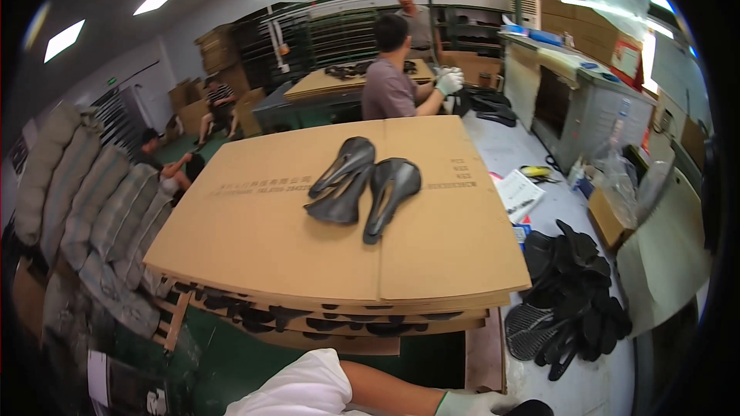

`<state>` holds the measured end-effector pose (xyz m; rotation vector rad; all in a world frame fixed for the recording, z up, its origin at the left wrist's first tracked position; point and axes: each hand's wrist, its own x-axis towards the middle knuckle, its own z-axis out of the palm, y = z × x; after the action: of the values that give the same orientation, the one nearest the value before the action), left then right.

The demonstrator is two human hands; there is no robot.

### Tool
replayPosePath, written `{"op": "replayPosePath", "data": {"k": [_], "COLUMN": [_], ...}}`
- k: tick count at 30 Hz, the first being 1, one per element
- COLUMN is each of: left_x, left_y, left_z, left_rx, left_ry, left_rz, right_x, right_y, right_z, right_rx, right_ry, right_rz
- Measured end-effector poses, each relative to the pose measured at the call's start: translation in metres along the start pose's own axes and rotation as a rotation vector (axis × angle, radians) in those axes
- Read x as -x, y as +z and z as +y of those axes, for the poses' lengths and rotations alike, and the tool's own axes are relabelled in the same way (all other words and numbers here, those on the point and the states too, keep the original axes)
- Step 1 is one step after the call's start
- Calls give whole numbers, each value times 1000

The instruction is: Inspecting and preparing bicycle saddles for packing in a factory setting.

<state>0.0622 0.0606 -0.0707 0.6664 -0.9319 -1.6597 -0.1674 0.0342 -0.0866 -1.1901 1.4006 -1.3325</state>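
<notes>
Black saddle shell (533, 408) (pretty sure that's what it is, the frame crops most of it) is at the near edge, right of centre, up against the gloved left hand (474, 403). Can't tell if those fingers are wide, narrow or closed on it, they're cut off at the bottom. Right hand's out of view.

My take on doing it well: get a proper grip on the broad part and move 1 piece at a time, lifting instead of dragging. The saddle pile (569, 285) on the white table (493, 146), to the right and a bit farther, looks loosely heaped, so bumping it could send stuff sliding. I'd also give the near right corner of the cardboard stack (254, 239) some room, and not knock the loose saddles (407, 177) on top.
</notes>
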Motion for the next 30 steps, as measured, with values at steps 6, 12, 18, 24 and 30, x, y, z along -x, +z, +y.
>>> {"op": "replayPosePath", "data": {"k": [6,12,18,24,30], "left_x": [-12,-28,-47,-43,-47], "left_y": [-5,10,-2,-8,2], "left_z": [36,20,-9,-28,15], "left_rx": [-677,-810,-776,-880,-817], "left_ry": [213,289,227,219,-65], "left_rz": [44,87,51,-41,-113], "right_x": [21,21,9,-5,-12], "right_y": [9,18,15,3,9], "right_z": [-45,-54,-49,-40,-17], "right_rx": [570,355,385,356,-8], "right_ry": [-212,-10,-25,53,188], "right_rz": [-316,-203,-185,-153,-255]}}
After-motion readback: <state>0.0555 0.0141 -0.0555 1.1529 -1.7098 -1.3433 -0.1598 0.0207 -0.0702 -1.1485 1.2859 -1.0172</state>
